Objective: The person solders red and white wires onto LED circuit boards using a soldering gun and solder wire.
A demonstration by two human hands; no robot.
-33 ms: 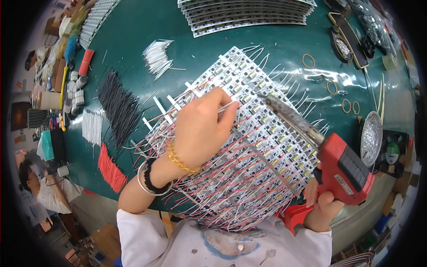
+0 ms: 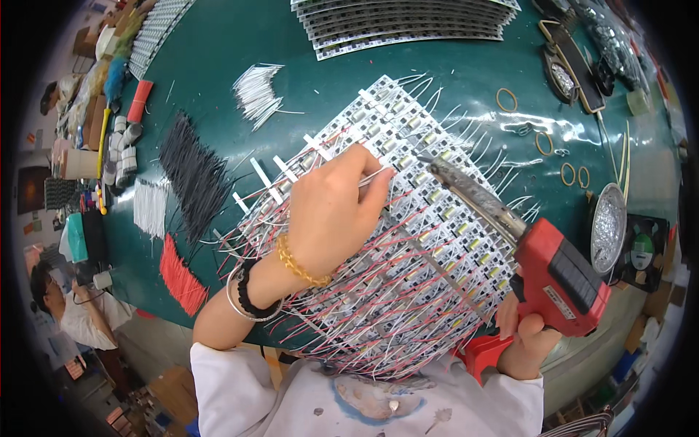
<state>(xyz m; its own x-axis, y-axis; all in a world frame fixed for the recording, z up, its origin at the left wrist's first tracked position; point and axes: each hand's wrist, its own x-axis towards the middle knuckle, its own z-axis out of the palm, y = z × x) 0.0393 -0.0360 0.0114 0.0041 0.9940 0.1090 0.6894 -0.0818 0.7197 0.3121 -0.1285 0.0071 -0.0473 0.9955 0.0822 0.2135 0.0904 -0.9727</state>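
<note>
A panel of small white circuit boards (image 2: 437, 211) lies at a slant before me, with many red and white wires fanning from its near side. My left hand (image 2: 338, 200) is over its middle, thumb and forefinger pinched on a thin white wire (image 2: 375, 175) whose end meets the boards. In my right hand (image 2: 528, 335) is a red soldering gun (image 2: 564, 277), gripped by its handle. Its dark tip points left, close to the boards just right of my left fingertips; whether it touches cannot be made out.
Bundles of black wires (image 2: 191, 175), red wires (image 2: 182, 273) and white wires (image 2: 258, 95) lie on the green table (image 2: 218, 44). Stacked board panels (image 2: 415, 29) stand at the back. Rubber bands (image 2: 506, 100) and a silvery dish (image 2: 608, 226) are at right. Another person (image 2: 80, 306) sits far left.
The soldering gun has shifted very slightly to the left. My left hand keeps its pinch on the white wire, almost unmoved.
</note>
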